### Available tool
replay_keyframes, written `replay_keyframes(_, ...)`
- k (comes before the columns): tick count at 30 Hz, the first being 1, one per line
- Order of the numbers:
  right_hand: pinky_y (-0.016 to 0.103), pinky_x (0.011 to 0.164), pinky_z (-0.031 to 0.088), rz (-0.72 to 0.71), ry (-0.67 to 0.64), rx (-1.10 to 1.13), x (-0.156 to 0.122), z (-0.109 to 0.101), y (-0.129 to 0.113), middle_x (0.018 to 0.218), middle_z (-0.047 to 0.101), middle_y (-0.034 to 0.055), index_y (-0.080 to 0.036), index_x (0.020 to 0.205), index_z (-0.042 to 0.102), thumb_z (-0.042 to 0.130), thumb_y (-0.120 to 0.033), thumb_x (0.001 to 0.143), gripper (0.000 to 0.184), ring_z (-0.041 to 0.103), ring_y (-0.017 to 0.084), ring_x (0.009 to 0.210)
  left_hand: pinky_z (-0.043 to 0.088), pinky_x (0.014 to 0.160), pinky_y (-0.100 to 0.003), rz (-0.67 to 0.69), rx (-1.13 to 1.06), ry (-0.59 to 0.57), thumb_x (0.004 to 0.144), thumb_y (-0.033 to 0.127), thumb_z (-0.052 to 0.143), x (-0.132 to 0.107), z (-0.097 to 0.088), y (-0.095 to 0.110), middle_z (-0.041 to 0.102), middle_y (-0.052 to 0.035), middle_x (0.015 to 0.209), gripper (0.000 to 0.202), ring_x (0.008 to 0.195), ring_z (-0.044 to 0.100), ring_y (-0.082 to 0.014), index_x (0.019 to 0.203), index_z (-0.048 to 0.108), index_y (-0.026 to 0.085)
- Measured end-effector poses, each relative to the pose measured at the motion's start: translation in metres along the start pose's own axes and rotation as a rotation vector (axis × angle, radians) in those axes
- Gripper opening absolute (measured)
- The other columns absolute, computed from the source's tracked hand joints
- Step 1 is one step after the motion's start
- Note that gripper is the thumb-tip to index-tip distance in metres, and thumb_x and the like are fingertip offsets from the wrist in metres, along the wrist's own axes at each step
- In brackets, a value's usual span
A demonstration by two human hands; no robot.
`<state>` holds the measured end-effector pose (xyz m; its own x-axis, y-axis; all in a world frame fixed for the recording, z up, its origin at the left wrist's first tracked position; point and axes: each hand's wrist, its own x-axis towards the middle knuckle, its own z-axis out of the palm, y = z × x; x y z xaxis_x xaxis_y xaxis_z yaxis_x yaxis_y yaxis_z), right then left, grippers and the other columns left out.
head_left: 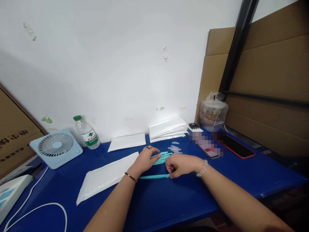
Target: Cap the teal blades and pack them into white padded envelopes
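My right hand (pixel 180 164) is closed, its thumb and fingertips pinching the right end of a slim teal stick (pixel 154 177), which looks like an eyebrow razor. This stick lies nearly level across the blue table, its left end passing behind my left wrist. My left hand (pixel 146 158) rests at the left side of a small pile of similar teal sticks (pixel 161 158), fingers apart and thumb stretched toward them. Beyond the pile are several small clear plastic pieces (pixel 175 148). A white padded envelope (pixel 103 177) lies beside my left forearm.
Along the wall stand a stack of white envelopes (pixel 167 129), a single envelope (pixel 127 141), a water bottle (pixel 88 133) and a blue fan (pixel 58 146). To the right are two phones (pixel 238 146) and a bagged cup (pixel 213 112). White cable (pixel 36 209) curls at lower left.
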<state>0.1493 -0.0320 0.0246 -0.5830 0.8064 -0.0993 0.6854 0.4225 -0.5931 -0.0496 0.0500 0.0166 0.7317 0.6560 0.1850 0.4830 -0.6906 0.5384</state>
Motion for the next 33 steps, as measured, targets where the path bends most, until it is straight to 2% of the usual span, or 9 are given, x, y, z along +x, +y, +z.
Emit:
replay_keyframes(5,0.020,0.053,0.037,0.059,0.211,0.067,-0.002,-0.009,0.006,0.067,0.060,-0.0006,-0.017,0.080,0.063,0.062,-0.029,0.079,0.012,0.053,0.011,0.059,0.042,0.063,-0.025,-0.001,-0.062,-0.183,0.086,0.049,0.045,-0.001,-0.007,0.012,0.066,-0.0005,0.079,0.036,0.070,0.056,-0.0146,0.093,0.067,0.021)
replay_keyframes(7,0.021,0.053,0.038,0.071,0.262,0.098,-0.005,-0.015,0.011,0.065,0.059,-0.0009,-0.017,0.082,0.062,0.060,-0.030,0.080,0.013,0.052,0.011,0.058,0.039,0.058,-0.024,-0.015,-0.043,-0.221,0.085,0.047,0.046,-0.001,-0.008,0.013,0.064,0.0004,0.071,0.035,0.062,0.055,-0.0132,0.084,0.066,0.019)
replay_keyframes(10,0.021,0.052,0.039,0.093,0.328,0.180,-0.011,-0.023,0.021,0.062,0.057,-0.0012,-0.016,0.082,0.062,0.059,-0.033,0.081,0.017,0.052,0.011,0.055,0.037,0.055,-0.023,-0.024,-0.029,-0.154,0.086,0.045,0.042,0.000,-0.010,0.012,0.064,0.0005,0.070,0.034,0.057,0.052,-0.0117,0.077,0.061,0.019)
replay_keyframes(14,0.022,0.051,0.040,0.098,0.543,0.334,-0.014,-0.030,0.031,0.063,0.057,-0.0014,-0.016,0.087,0.061,0.060,-0.043,0.080,0.028,0.051,0.011,0.054,0.036,0.051,-0.022,-0.126,-0.148,-0.104,0.090,0.047,0.032,0.001,-0.016,0.006,0.064,0.0023,0.068,0.035,0.046,0.046,-0.0093,0.087,0.054,0.020)
replay_keyframes(17,0.022,0.050,0.041,0.083,0.684,0.441,-0.010,-0.030,0.034,0.062,0.054,-0.0030,-0.018,0.093,0.061,0.063,-0.046,0.077,0.033,0.050,0.010,0.051,0.034,0.050,-0.021,-0.142,-0.169,-0.026,0.090,0.048,0.033,0.003,-0.018,0.003,0.056,0.0038,0.061,0.034,0.051,0.044,-0.0104,0.089,0.053,0.020)
replay_keyframes(21,0.023,0.053,0.044,0.124,0.809,0.654,-0.002,-0.025,0.035,0.066,0.058,-0.0005,-0.015,0.086,0.066,0.068,-0.044,0.071,0.032,0.053,0.010,0.053,0.035,0.055,-0.022,-0.128,-0.125,0.079,0.087,0.044,0.040,0.006,-0.018,0.003,0.052,0.0033,0.064,0.031,0.059,0.046,-0.0121,0.095,0.057,0.021)
replay_keyframes(25,0.025,0.058,0.048,0.122,0.798,0.854,0.002,-0.021,0.032,0.068,0.063,0.0012,-0.014,0.088,0.067,0.074,-0.040,0.066,0.035,0.059,0.011,0.058,0.040,0.066,-0.025,-0.124,-0.077,0.115,0.082,0.040,0.049,0.007,-0.020,0.005,0.062,-0.0004,0.080,0.025,0.073,0.054,-0.0153,0.093,0.062,0.020)
replay_keyframes(29,0.024,0.052,0.047,0.079,0.800,0.866,0.005,-0.018,0.026,0.064,0.063,0.0010,-0.014,0.075,0.063,0.069,-0.043,0.072,0.031,0.058,0.010,0.051,0.042,0.073,-0.027,-0.107,-0.045,0.150,0.080,0.037,0.052,0.007,-0.019,0.005,0.065,-0.0023,0.089,0.022,0.084,0.058,-0.0180,0.089,0.064,0.020)
replay_keyframes(33,0.025,0.052,0.047,0.011,0.817,0.894,0.008,-0.015,0.022,0.065,0.063,-0.0005,-0.016,0.081,0.060,0.069,-0.042,0.073,0.029,0.060,0.011,0.051,0.043,0.073,-0.027,-0.119,-0.049,0.155,0.080,0.036,0.052,0.007,-0.017,0.004,0.066,-0.0027,0.090,0.021,0.084,0.059,-0.0182,0.090,0.064,0.020)
